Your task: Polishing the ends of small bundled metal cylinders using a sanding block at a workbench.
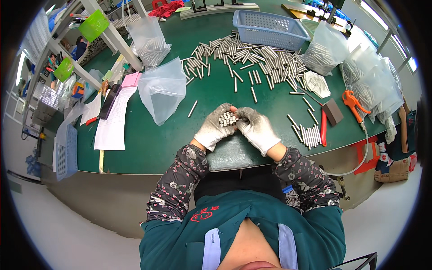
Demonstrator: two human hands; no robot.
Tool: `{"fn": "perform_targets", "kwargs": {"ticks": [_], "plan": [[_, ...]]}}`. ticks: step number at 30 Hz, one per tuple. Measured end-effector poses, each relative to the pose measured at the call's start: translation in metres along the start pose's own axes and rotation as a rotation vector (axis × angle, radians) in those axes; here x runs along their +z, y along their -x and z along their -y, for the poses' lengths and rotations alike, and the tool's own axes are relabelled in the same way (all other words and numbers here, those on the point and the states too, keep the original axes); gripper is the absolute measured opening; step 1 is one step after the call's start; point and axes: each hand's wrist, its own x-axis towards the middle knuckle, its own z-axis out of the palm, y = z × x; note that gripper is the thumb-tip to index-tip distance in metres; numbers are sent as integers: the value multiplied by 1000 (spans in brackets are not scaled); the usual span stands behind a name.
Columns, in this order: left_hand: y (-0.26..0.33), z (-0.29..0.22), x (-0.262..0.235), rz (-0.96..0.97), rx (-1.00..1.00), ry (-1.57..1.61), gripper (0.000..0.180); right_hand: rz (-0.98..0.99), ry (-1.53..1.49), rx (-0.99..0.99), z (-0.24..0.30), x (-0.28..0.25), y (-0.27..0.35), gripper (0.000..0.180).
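Observation:
A bundle of short metal pins [228,119] sits end-up between my gloved hands near the table's front edge, its round ends showing. My left hand [210,128], in a white glove with grey fingertips, wraps round its left side. From the other side my right hand [257,129], gloved alike, closes its fingers against the bundle's right edge. One loose pin [192,109] lies left of my left hand. Beyond my hands spreads a big heap of the same pins [274,63]. To the right, a short row of pins [310,137] lies beside a red handle [323,128].
A blue plastic basket [270,29] stands behind the heap. Bags of pins [325,47] stand at right, near an orange air gun [354,105] with a hose and a dark block [332,112]. At left are an empty clear bag [163,90], paper sheets [112,130] and a black device [110,101].

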Motion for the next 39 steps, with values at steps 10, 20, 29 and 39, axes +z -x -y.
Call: {"fn": "perform_targets", "kwargs": {"ticks": [10, 20, 29, 39], "plan": [[-6, 6, -6, -4, 9, -81, 64, 17, -25, 22, 0, 2, -4, 22], [-3, -5, 9, -3, -21, 67, 52, -19, 81, 57, 14, -23, 6, 26], [1, 6, -3, 7, 34, 9, 49, -224, 805, 124, -22, -165, -6, 22], [1, 0, 1, 7, 27, -75, 44, -142, 1126, 445, -34, -205, 11, 21]]}}
